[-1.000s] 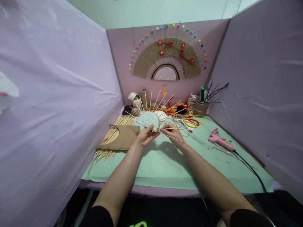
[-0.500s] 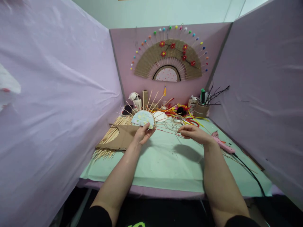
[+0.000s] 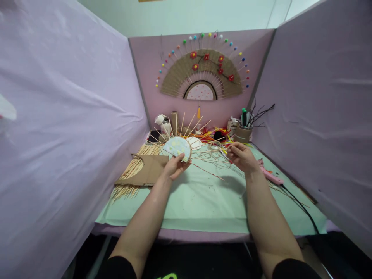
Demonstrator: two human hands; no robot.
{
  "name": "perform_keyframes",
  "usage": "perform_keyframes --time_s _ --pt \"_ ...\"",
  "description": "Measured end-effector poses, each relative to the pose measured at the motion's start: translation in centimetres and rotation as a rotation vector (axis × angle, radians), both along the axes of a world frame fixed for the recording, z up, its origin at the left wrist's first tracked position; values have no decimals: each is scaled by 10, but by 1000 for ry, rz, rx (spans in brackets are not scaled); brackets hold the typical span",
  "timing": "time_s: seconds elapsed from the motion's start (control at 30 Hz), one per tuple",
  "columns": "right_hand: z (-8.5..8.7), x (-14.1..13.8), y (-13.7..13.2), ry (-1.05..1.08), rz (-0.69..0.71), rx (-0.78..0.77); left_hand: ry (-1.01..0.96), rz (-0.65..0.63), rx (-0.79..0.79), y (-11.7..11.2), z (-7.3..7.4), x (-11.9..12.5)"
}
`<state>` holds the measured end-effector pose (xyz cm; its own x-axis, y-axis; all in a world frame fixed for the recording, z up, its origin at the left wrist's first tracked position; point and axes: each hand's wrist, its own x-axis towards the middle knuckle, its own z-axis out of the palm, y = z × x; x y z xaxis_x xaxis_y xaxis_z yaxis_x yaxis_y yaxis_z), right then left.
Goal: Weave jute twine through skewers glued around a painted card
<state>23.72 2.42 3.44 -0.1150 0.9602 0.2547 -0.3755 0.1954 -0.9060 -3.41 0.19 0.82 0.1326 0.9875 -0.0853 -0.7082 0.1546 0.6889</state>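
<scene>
Centrally, head view: left hand (image 3: 174, 168) closed on the lower edge of a half-disc fan piece (image 3: 178, 146), thumb in front, held just above the surface (image 3: 203, 201); bare skewers radiate from the piece between 10 and 3 o'clock. Right hand (image 3: 241, 157) at 3 o'clock of the piece, apart from it, fingertips pinched on a thin pale cord (image 3: 213, 154) that runs back toward the skewers. Cardboard sheet (image 3: 147, 172) at 9 o'clock of the left hand, lying over a skewer bundle (image 3: 130, 176). Pink glue gun (image 3: 271, 176) at 4 o'clock of the right hand. Finished fan (image 3: 202, 73) at 12 o'clock on the back wall.
</scene>
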Motion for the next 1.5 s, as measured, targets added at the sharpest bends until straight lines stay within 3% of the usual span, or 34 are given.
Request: perform_keyframes --time_s 0.13,0.23,0.47,0.67,0.93,1.1,1.2,1.5 --pt "-5 -2 7 13 21 -84 -33 -38 -26 -2 2 2" --pt "-8 -2 7 -91 120 -120 -70 -36 -30 -2 4 2" --pt "-8 6 0 -468 178 -98 -149 122 17 4 4 -3" --pt "-2 2 -8 -245 185 24 -50 158 36 2 2 1" --pt "-15 -2 12 -171 25 -23 -24 -20 -18 -4 5 4" --pt "-33 -35 26 -343 -284 -6 29 -280 -92 -16 2 15" --pt "-37 -52 26 -390 -341 52 59 -396 -110 -23 -1 23" --pt "-41 -52 26 -327 -346 58 -30 -397 -163 -23 2 23"
